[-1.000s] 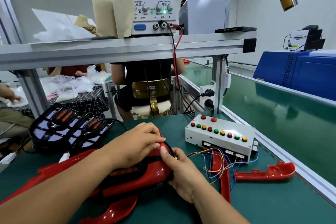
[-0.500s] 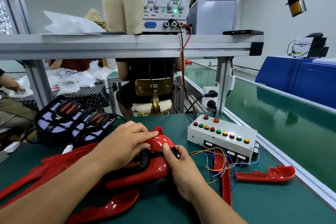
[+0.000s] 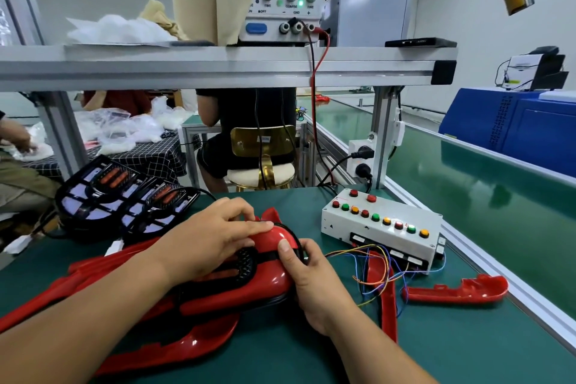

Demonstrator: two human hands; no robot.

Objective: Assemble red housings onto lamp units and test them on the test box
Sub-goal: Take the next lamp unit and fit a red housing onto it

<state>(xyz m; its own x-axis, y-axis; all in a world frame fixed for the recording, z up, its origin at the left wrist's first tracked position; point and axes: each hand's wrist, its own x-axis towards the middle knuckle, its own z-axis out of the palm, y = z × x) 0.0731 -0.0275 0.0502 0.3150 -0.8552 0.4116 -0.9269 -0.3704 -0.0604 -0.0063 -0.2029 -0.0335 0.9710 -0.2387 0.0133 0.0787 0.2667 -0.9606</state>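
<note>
Housing (image 3: 268, 281), left hand (image 3: 212, 237) clasping, right hand (image 3: 315, 282) gripping

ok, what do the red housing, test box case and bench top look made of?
Red housing: moulded plastic, glossy; sharp reflections on its curve. Test box: probably painted sheet metal, off-white matt; dark chips at corners. Bench top: green mat, likely rubber or vinyl, semi-gloss sheen.

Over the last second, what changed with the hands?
The left hand drew back a little, uncovering the rounded end of the red housing; the right hand slid its thumb from the tip to the black band. Both still grip it; the test box is unmoved.
</note>
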